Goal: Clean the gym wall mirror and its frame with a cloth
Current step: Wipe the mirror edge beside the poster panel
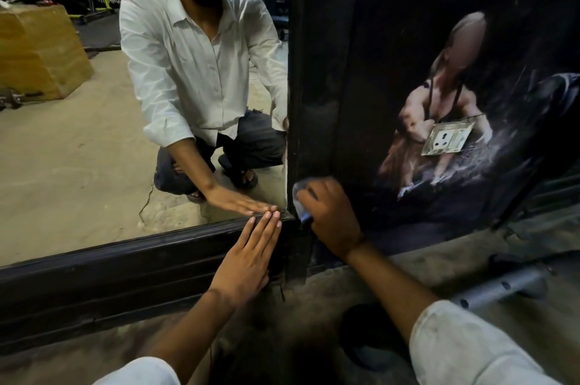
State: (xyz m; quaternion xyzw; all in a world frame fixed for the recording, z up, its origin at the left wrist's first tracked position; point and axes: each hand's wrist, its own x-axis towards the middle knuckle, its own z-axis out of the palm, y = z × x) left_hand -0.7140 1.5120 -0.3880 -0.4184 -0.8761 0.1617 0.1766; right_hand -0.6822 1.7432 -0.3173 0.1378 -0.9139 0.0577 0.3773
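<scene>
Head view: left hand (248,256) flat, fingers straight, resting on bottom rail of frame (125,262), fingertips touching lower edge of mirror (94,149). Right hand (332,215) clenched round cloth (299,194) (pale, mostly hidden under palm), pressed on upright post near bottom corner. Judged step: wiping corner joint. Advice: firm pressure, cloth edge into groove, bracing fingertips off glass to avoid smears.

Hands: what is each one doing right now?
Left hand: open, fingers flat on the frame.
Right hand: grips the cloth at the frame's corner.
</scene>
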